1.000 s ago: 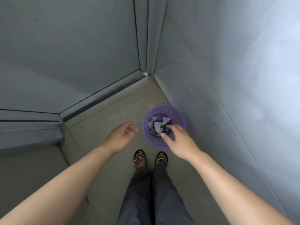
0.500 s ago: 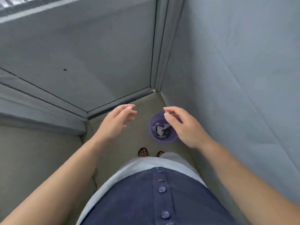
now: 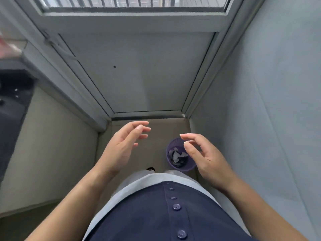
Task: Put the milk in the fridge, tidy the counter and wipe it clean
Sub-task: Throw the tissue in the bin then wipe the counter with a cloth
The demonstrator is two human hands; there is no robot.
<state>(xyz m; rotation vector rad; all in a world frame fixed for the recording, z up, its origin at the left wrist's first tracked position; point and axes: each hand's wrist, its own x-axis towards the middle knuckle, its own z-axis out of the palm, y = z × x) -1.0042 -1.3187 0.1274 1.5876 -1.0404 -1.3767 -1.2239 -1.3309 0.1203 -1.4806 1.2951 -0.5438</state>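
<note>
Head view: person stands in a narrow corner, both hands raised at waist height, fingers spread, holding nothing. Left hand point(image 3: 121, 150) and right hand point(image 3: 206, 157) are apart, palms half facing. Purple bin point(image 3: 180, 155) sits on the floor below, partly behind the right hand, crumpled scraps inside. Risk, as judged: a foot could tip the bin on turning away, since it stands close to the feet, spilling scraps. Milk and fridge are not in view; a dark counter edge point(image 3: 12, 94) shows at far left, well apart from both hands
</note>
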